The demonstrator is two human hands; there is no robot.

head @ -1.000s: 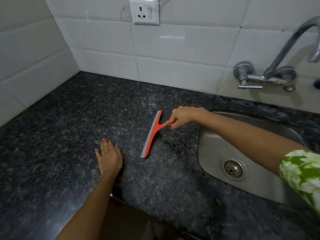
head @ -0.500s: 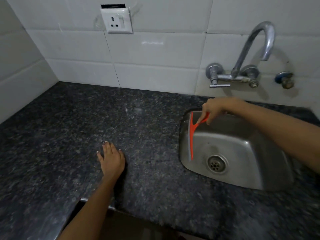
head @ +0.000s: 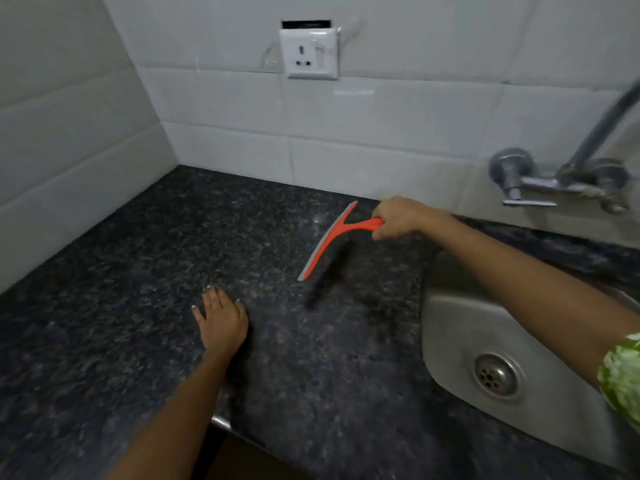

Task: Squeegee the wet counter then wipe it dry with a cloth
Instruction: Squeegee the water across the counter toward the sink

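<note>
An orange squeegee (head: pixel 329 239) with a grey blade hangs a little above the dark speckled granite counter (head: pixel 121 271), near the back wall, casting a shadow beneath it. My right hand (head: pixel 398 218) is shut on its handle, reaching in from the right over the sink. My left hand (head: pixel 221 322) lies flat on the counter with fingers spread, nearer the front edge and left of the squeegee. No cloth is in view.
A steel sink (head: pixel 460 320) with a drain (head: pixel 495 375) is set into the counter at right. A wall tap (head: pixel 561 181) sits above it. A white socket (head: pixel 309 53) is on the tiled back wall. Tiled walls meet in the left corner.
The squeegee was drawn right from the counter into the sink half a second ago. Now my right hand has carried it back left over the counter near the back wall. My left hand stayed put.
</note>
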